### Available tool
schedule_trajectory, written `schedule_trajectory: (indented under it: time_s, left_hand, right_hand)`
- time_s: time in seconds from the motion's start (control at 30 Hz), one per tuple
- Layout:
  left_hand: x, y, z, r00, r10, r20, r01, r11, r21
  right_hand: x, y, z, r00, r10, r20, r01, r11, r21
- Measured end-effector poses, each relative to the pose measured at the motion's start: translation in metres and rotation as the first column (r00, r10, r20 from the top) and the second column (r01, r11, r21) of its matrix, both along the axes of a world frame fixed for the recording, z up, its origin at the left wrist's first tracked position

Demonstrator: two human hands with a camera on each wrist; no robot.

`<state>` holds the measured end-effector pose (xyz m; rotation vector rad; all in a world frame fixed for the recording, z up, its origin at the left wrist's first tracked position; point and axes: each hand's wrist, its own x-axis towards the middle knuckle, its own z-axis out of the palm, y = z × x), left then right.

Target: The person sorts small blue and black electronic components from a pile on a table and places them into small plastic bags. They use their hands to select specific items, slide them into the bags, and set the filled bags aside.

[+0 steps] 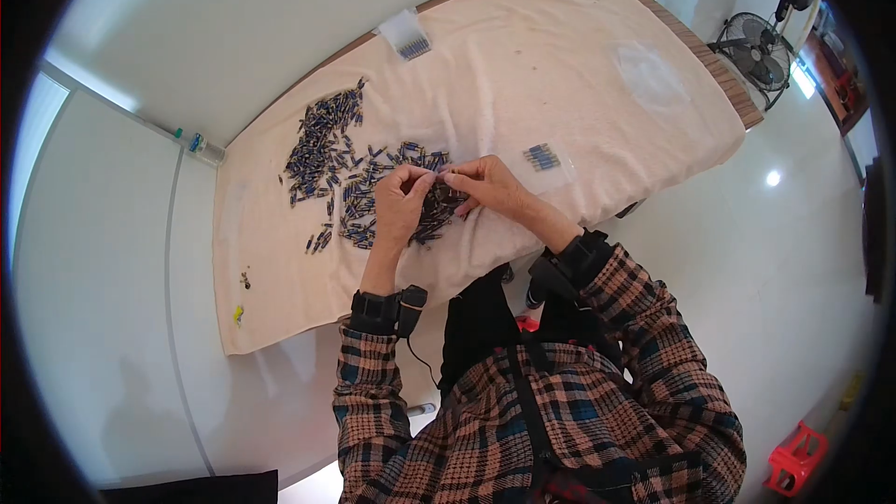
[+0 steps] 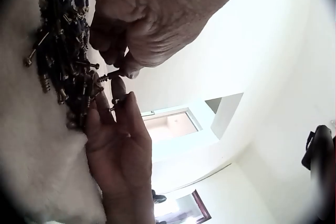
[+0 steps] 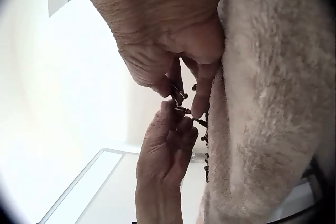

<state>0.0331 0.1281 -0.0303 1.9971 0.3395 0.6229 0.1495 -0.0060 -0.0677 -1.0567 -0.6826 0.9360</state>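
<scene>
My left hand (image 1: 399,205) and right hand (image 1: 490,189) meet over a heap of small dark-blue and brass screw-like pieces (image 1: 359,210) on the cloth. In the left wrist view, my left hand (image 2: 152,24) pinches a threaded piece (image 2: 107,76) between thumb and finger; beside it the fingers of my right hand (image 2: 123,153) hold another small piece (image 2: 112,109). From the right wrist, my right hand (image 3: 163,24) grips pieces (image 3: 181,97) close to the fingertips of my left hand (image 3: 163,166). Fingers partly hide the held pieces.
A larger pile (image 1: 322,145) lies farther left on the cream cloth (image 1: 523,37). One bag of pieces (image 1: 407,35) lies at the back edge, a row of pieces (image 1: 541,158) on plastic at right, and clear plastic (image 1: 653,75) farther right. A bottle (image 1: 207,148) stands left.
</scene>
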Motion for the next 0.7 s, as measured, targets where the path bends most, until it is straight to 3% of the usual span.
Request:
schedule_trajectory:
  time_s: [0.23,0.37,0.47,0.7]
  left_hand:
    - [-0.018,-0.004,0.009,0.989,-0.039,-0.144,-0.002,0.961,-0.275]
    - [-0.024,-0.012,0.005,0.986,-0.073,-0.15,0.012,0.928,-0.372]
    - [-0.025,-0.02,0.003,0.981,-0.103,-0.162,0.029,0.913,-0.407]
    - [-0.016,-0.048,0.002,0.994,-0.008,-0.112,-0.05,0.864,-0.502]
  right_hand:
    - [-0.002,-0.001,0.006,0.999,0.035,0.03,-0.035,0.999,-0.01]
    - [-0.002,-0.005,0.01,0.976,0.061,0.21,-0.053,0.998,-0.047]
    - [-0.004,-0.008,0.013,0.999,0.032,0.044,-0.032,0.999,0.015]
    - [-0.003,-0.007,0.008,1.0,0.018,0.005,-0.018,1.0,0.02]
